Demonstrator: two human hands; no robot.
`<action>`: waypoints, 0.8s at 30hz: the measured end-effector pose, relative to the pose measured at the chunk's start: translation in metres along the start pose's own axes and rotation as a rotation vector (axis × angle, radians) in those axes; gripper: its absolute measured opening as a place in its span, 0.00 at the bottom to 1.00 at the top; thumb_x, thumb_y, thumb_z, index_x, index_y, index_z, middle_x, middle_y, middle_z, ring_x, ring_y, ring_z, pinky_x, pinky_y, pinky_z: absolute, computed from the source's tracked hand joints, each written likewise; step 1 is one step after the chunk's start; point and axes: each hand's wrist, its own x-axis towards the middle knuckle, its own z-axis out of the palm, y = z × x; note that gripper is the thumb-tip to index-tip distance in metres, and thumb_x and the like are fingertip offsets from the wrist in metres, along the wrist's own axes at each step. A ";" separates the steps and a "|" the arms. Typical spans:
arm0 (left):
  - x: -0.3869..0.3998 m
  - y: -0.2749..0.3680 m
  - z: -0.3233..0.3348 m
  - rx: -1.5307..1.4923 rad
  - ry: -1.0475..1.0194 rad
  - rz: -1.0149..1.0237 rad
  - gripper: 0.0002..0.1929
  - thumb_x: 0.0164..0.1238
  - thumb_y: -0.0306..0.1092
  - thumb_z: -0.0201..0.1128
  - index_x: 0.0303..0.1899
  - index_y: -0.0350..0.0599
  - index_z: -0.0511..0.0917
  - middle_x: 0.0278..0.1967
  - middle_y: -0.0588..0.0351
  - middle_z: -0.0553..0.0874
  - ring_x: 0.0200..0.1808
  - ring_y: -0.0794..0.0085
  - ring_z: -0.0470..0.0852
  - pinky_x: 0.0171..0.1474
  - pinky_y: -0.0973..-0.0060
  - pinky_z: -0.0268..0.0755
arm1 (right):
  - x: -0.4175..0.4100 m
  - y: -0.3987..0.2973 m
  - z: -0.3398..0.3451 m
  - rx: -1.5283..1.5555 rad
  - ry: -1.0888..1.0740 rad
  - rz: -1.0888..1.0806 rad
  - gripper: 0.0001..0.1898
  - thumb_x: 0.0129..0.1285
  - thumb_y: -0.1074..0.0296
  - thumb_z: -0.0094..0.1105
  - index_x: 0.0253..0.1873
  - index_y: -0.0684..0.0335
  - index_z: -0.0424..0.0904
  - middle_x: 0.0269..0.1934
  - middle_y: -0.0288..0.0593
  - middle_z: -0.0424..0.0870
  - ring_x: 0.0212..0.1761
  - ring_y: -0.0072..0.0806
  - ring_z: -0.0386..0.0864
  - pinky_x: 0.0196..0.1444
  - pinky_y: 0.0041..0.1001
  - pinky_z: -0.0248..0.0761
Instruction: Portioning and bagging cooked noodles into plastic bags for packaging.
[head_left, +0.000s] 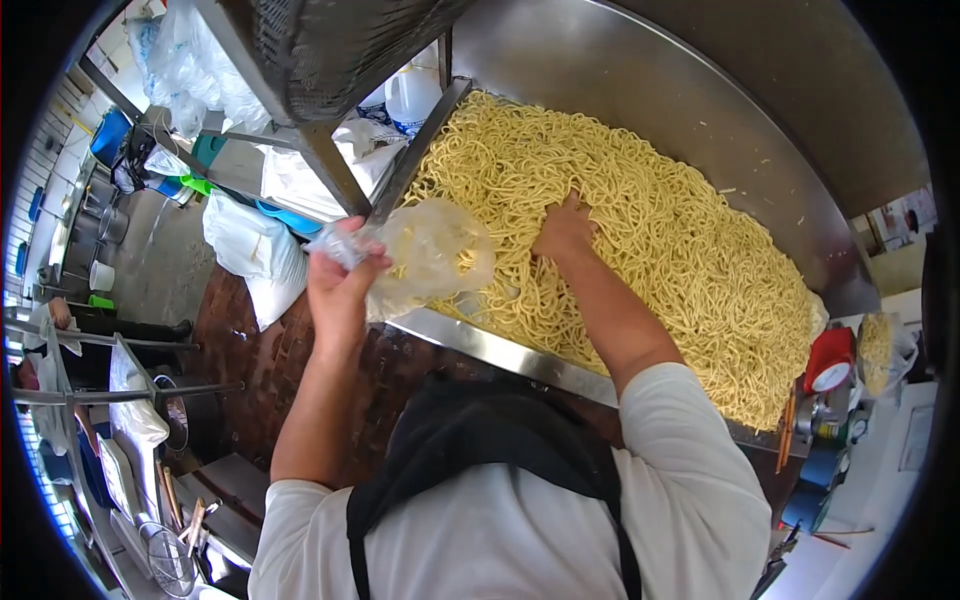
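Note:
A large heap of yellow noodles (675, 247) covers a stainless-steel worktable, whose front rim (517, 346) runs before me. My left hand (341, 274) grips a clear plastic bag (439, 251) by its bunched end, at the table's left corner. The bag hangs over the noodles' left edge; some yellow shows in or through it, and I cannot tell which. My right hand (566, 229) is pushed into the middle of the heap. Noodles hide its fingertips, so whether they are closed around a bunch is not visible.
A metal rack post (334, 169) rises close beside my left hand. White sacks (259, 251) lie left of the table, above a wet brown tiled floor (240, 322). At the right end stands a red dial scale (830, 364). A tall steel splashback (645, 97) closes the far side.

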 end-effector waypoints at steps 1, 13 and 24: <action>0.002 -0.001 -0.005 0.012 0.019 0.000 0.22 0.62 0.17 0.60 0.59 0.35 0.73 0.39 0.53 0.84 0.40 0.69 0.85 0.49 0.73 0.78 | 0.012 0.005 -0.007 0.045 -0.037 0.046 0.41 0.51 0.56 0.76 0.72 0.57 0.71 0.82 0.58 0.48 0.78 0.55 0.61 0.68 0.51 0.69; -0.006 -0.003 -0.064 0.570 0.094 -0.064 0.21 0.64 0.22 0.63 0.60 0.34 0.76 0.50 0.55 0.84 0.48 0.75 0.81 0.53 0.76 0.73 | 0.003 0.220 -0.086 0.718 0.519 0.142 0.20 0.49 0.67 0.71 0.48 0.70 0.85 0.39 0.51 0.90 0.37 0.38 0.87 0.43 0.34 0.79; -0.012 0.001 -0.082 0.340 -0.016 -0.354 0.15 0.60 0.18 0.59 0.48 0.41 0.76 0.43 0.58 0.83 0.42 0.76 0.83 0.45 0.77 0.77 | 0.072 0.394 -0.037 0.395 0.139 -0.174 0.23 0.52 0.60 0.74 0.51 0.67 0.84 0.46 0.57 0.88 0.45 0.49 0.86 0.46 0.40 0.78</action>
